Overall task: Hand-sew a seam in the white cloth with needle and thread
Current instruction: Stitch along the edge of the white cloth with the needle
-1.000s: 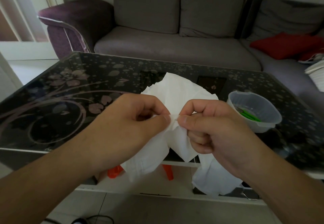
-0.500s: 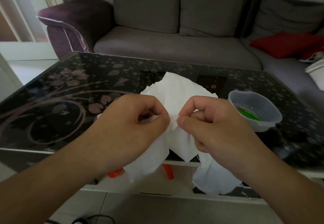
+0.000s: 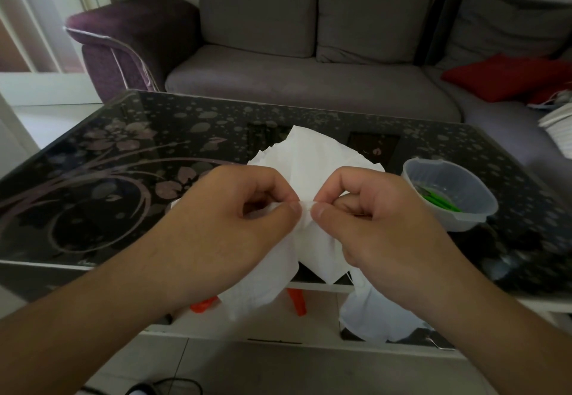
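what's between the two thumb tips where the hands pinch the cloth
In the head view, a short taut fold of the white cloth bridges the small gap between the left hand and the right hand. No needle can be made out there.

Both forearms came in from the bottom corners and met in the middle. The left hand (image 3: 223, 224) was curled, with the thumb lying along the side of the bent index finger, and it pinched the cloth (image 3: 312, 162) at the thumb tip. The right hand (image 3: 380, 227) was curled in the same way and pinched the same edge. The two thumb tips almost touched. Both wrists were bare and turned a little inward.
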The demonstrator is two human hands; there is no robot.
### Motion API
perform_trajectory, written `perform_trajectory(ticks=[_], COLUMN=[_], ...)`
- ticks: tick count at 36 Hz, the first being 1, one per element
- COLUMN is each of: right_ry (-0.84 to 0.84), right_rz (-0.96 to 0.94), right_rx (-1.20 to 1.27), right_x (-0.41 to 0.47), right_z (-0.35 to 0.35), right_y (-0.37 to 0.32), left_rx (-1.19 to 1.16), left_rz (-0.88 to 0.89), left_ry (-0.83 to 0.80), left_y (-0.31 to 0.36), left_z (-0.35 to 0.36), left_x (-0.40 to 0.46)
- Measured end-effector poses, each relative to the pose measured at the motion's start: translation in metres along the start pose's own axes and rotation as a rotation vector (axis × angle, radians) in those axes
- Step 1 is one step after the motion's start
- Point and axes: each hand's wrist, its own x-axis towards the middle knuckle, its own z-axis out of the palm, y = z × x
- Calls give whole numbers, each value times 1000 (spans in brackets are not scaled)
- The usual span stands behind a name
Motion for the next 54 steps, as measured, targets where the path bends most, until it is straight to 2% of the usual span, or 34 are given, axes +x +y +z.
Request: perform_trajectory(ticks=[17, 28, 44, 54], right_ry=[66, -100, -45, -106], right_rz=[-42, 93, 42, 74], right_rx=[-80, 157, 171, 408], right_x=[-6, -5, -1, 1], right_z=[9, 1, 2, -4], right_y=[-3, -5, -2, 0], left_rx=[8, 2, 4, -38], left_rz=[28, 17, 22, -12], left_ry=[6, 21, 26, 11], left_y=[1, 0, -2, -2], left_z=[1, 2, 0, 0], left_x=[-1, 0, 1, 1])
